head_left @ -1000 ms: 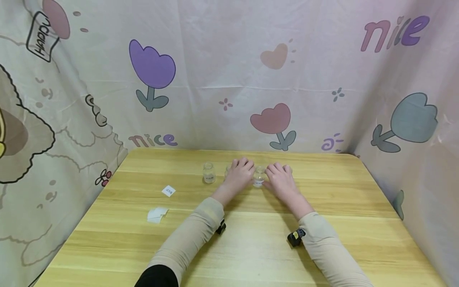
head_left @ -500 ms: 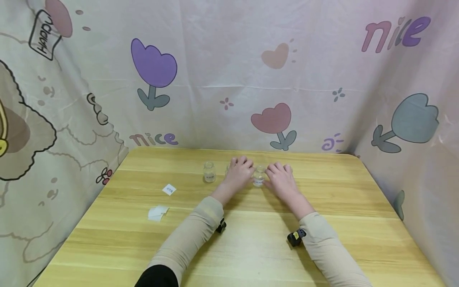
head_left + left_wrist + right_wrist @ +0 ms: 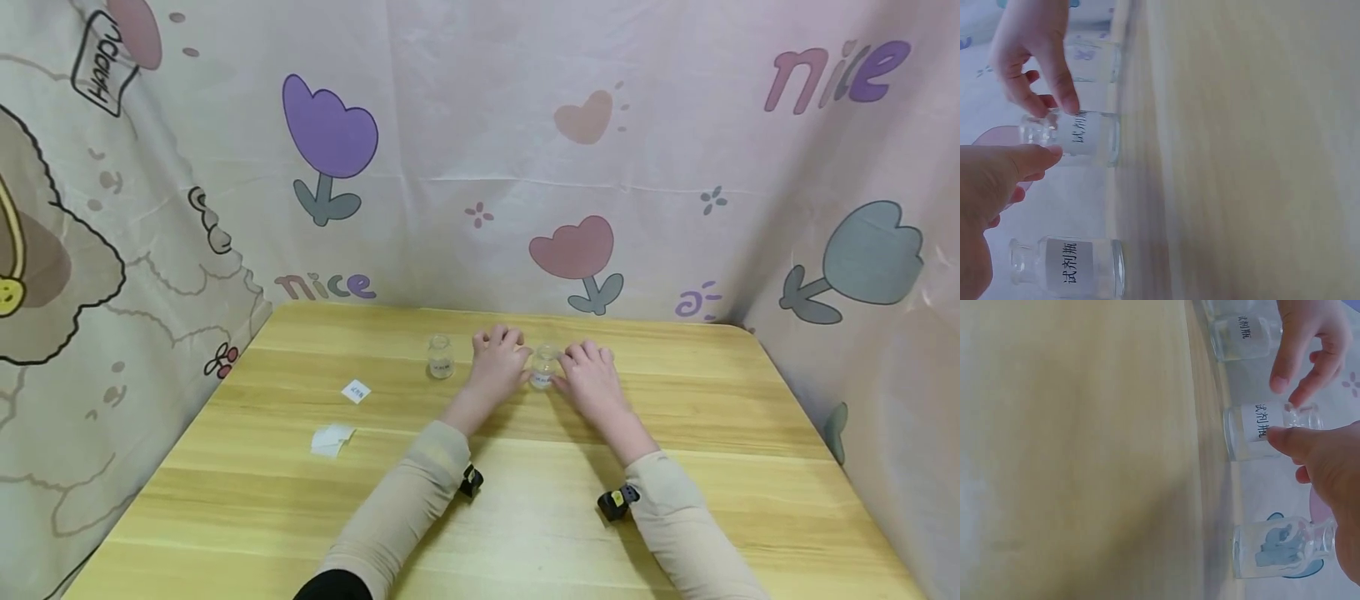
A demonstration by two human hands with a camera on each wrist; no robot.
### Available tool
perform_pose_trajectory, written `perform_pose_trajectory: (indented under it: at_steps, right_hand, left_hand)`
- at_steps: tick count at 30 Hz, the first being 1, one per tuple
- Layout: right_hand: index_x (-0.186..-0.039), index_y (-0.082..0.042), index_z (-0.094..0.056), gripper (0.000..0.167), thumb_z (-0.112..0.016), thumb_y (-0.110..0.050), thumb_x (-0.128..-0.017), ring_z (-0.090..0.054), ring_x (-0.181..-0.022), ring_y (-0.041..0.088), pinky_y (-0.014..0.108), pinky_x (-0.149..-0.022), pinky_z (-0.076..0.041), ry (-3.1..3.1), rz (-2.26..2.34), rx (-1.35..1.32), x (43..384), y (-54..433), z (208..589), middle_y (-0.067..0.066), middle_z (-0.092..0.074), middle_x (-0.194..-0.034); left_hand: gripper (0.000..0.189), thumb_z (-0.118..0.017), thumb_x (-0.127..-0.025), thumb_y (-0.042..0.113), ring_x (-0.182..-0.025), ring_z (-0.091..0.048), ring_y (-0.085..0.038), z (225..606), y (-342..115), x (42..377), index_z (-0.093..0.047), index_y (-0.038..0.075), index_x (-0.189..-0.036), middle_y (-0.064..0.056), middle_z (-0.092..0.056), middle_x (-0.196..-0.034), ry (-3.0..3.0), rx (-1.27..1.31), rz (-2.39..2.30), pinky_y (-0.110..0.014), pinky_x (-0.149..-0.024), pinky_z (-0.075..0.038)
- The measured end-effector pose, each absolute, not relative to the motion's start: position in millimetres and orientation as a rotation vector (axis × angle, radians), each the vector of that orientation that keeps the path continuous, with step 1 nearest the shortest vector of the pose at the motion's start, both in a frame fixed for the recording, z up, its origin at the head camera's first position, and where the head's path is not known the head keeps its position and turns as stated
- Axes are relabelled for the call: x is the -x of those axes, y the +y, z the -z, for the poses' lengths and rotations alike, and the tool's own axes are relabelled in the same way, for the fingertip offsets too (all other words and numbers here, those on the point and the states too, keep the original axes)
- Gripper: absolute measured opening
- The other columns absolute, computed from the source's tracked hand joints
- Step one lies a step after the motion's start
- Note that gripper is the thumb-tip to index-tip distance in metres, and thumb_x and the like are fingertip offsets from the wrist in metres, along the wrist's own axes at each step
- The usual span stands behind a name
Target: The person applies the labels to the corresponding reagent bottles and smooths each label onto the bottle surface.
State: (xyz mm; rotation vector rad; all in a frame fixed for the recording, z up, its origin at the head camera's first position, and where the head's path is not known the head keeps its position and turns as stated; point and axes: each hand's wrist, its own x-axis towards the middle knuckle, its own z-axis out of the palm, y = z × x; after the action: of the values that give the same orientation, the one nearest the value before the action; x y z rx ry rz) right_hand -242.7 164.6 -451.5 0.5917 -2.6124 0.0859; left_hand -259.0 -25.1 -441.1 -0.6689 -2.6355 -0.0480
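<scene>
A small clear glass reagent bottle (image 3: 543,367) with a white label stands upright between both hands. My right hand (image 3: 592,375) pinches it from the right, the thumb (image 3: 1288,440) flat on the label (image 3: 1259,422) and the fingers behind the glass. From the other side my left hand (image 3: 498,362) holds it near the shoulder, thumb tip (image 3: 1052,151) at the label's edge. A second labelled bottle (image 3: 1069,269) stands beside the left hand, hidden behind it in the head view. Past the right hand stands a bottle without a label (image 3: 1272,550).
Another labelled bottle (image 3: 441,358) stands farther left on the wooden table (image 3: 547,533). A printed white label square (image 3: 356,392) and a creased white paper piece (image 3: 332,439) lie at the left. A patterned curtain (image 3: 450,125) hangs behind the table.
The head view has shifted slightly. Both hands stay at the same bottle with almost no movement; the left hand now hides the bottle that showed in part beside it.
</scene>
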Motion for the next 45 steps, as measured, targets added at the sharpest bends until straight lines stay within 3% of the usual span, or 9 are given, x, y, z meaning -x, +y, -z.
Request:
perform_pose_trajectory:
  at_steps: [8, 19, 29, 45]
  right_hand:
    - [-0.116, -0.006, -0.067, 0.042, -0.076, -0.031, -0.083, -0.05, -0.101, 0.028, 0.042, -0.083, -0.035, -2.568, -0.192, -0.486, 238.5, 167.9, 451.3, 0.01, -0.065, -0.107]
    - [-0.105, -0.009, -0.071, 0.032, -0.079, -0.027, -0.079, -0.051, -0.09, 0.028, 0.041, -0.073, -0.033, -2.299, -0.438, -0.46, 211.0, 151.7, 460.1, 0.009, -0.066, -0.096]
    - [-0.096, -0.007, -0.071, 0.028, -0.083, -0.018, -0.073, -0.051, -0.086, 0.024, 0.039, -0.074, -0.033, -2.114, -0.632, -0.576, 201.1, 117.7, 460.1, 0.006, -0.065, -0.091]
    - [-0.097, -0.01, -0.071, 0.029, -0.081, -0.026, -0.075, -0.051, -0.088, 0.019, 0.037, -0.079, -0.036, -2.121, -0.792, -0.6, 189.2, 50.4, 466.3, 0.001, -0.065, -0.09]
  left_hand:
    - [0.034, -0.072, -0.085, 0.042, -0.12, -0.041, -0.025, 431.6, -32.2, 244.6, -0.071, 0.023, -0.113, 0.001, -0.056, -0.121, -2.652, 0.537, 0.342, -0.053, -0.096, -0.028]
    - [0.031, -0.078, -0.081, 0.033, -0.118, -0.04, -0.032, 428.5, -62.8, 212.2, -0.073, 0.02, -0.109, -0.003, -0.059, -0.118, -2.566, 0.257, 0.764, -0.059, -0.095, -0.022]
    - [0.031, -0.079, -0.081, 0.028, -0.113, -0.04, -0.031, 411.7, -109.2, 201.6, -0.073, 0.017, -0.109, -0.006, -0.059, -0.118, -2.524, 0.305, 0.703, -0.058, -0.095, -0.02]
    - [0.033, -0.085, -0.073, 0.025, -0.108, -0.043, -0.037, 394.3, -189.3, 188.2, -0.074, 0.014, -0.103, -0.011, -0.062, -0.11, -2.445, 0.457, 0.438, -0.057, -0.084, -0.023]
